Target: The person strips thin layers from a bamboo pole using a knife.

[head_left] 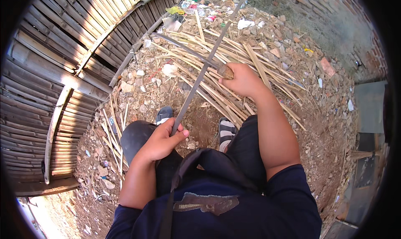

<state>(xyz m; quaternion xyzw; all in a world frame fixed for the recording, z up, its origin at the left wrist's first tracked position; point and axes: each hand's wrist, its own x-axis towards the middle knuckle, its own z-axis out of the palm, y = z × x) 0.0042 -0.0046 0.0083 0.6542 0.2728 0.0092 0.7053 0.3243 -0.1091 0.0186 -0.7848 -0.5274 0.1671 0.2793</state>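
Observation:
My left hand [161, 140] grips the near end of a long thin bamboo strip [206, 65] that runs up and away toward the top of the view. My right hand [241, 80] is closed on the wooden handle of a curved knife [190, 51]. The blade lies across the strip near its middle and points to the upper left. Both forearms come in from below, over my dark trousers and sandalled feet [225, 132].
A pile of split bamboo slats [234, 78] lies on the dirt ahead of my feet. A woven bamboo fence [54, 67] curves along the left. Scattered litter and stones [200, 7] lie at the top, a brick wall [334, 13] at the upper right.

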